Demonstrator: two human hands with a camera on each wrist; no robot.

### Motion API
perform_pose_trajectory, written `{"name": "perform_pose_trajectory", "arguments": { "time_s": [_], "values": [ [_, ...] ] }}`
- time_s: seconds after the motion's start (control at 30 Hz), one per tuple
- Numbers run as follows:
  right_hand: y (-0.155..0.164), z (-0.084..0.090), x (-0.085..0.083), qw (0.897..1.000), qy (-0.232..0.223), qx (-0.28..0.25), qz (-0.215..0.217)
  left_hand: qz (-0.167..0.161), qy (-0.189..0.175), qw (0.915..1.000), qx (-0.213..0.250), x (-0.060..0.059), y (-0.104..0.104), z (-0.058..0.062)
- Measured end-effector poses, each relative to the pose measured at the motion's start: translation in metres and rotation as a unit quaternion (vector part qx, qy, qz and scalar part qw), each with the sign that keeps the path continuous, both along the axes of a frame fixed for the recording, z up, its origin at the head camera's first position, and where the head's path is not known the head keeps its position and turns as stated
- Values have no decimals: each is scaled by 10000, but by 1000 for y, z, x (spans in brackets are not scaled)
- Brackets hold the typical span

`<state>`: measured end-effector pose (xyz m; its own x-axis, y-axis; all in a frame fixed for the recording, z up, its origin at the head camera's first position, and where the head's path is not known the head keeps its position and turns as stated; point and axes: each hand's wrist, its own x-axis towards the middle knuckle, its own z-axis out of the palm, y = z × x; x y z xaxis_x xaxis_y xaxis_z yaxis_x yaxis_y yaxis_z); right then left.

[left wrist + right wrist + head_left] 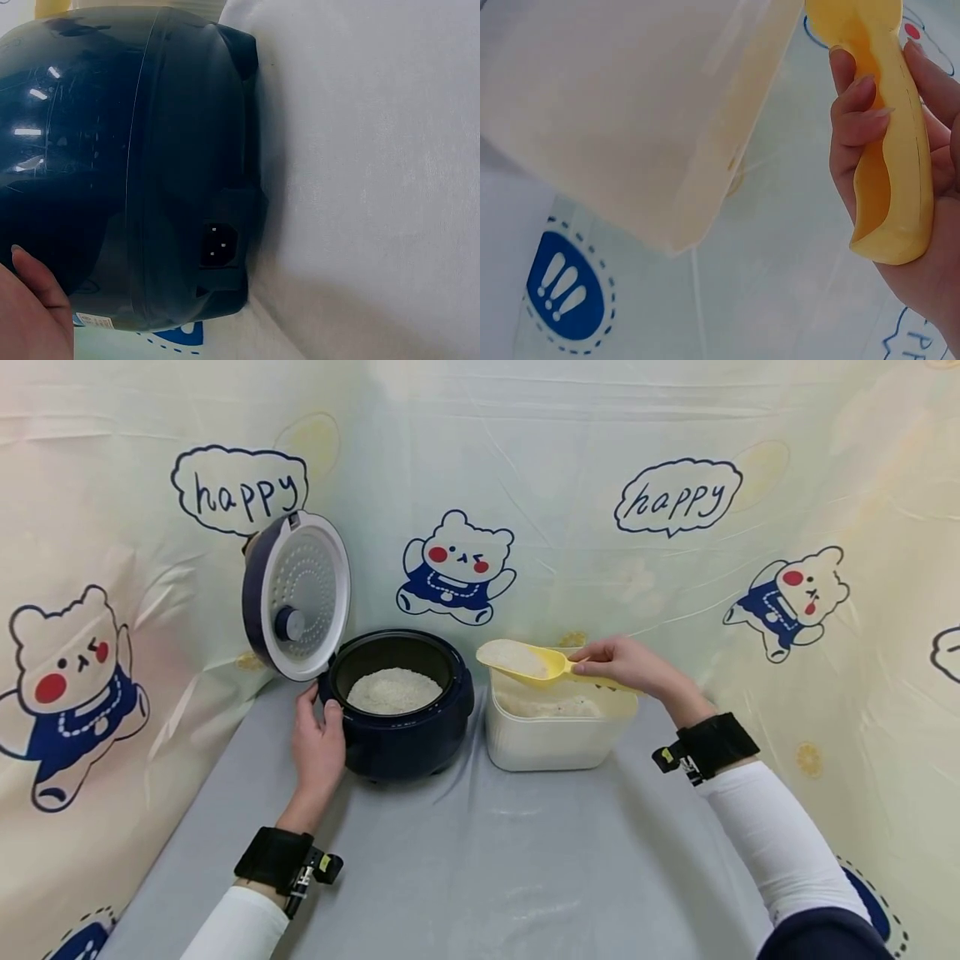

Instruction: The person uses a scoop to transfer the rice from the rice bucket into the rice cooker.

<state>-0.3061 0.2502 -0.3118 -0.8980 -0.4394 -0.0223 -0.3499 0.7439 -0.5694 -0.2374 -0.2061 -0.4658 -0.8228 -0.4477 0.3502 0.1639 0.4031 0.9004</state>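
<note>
A dark blue rice cooker (401, 743) stands with its lid (306, 597) raised at the left, and white rice (395, 691) heaped inside. My left hand (318, 739) rests against the cooker's left side below the lid; in the left wrist view a digit of the left hand (37, 300) touches the dark shell. My right hand (624, 662) grips a yellow scoop (907, 180) by its handle, fingers and thumb curled round it. The scoop's bowl, filled with rice (513, 657), is over the rim of a white bin (555, 743) that contains more rice.
Cooker and bin stand side by side on a grey cloth-covered table (510, 868). Behind them hangs a pale curtain (555, 435) printed with bears and the word "happy". A power socket (219, 244) shows low on the cooker's body.
</note>
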Motion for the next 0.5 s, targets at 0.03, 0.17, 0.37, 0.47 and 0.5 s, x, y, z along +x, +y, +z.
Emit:
{"name": "perform_pose_trajectory", "arguments": {
  "time_s": [0.03,0.17,0.37,0.47,0.5],
  "values": [
    [-6,2,-1,10000,20,9,62,5,-15,10000,-10,0,0,0],
    [-29,9,-6,9996,-66,-23,270,14,-81,9999,-60,0,-1,1],
    [-67,18,-14,9970,-154,-29,757,59,-76,9999,-96,-1,-2,-1],
    [-83,24,-18,9956,-57,85,937,75,-65,9999,-105,-1,-2,-1],
    [-88,26,-19,9952,-37,135,972,73,-60,9999,-106,-1,-2,-1]
  ]
}}
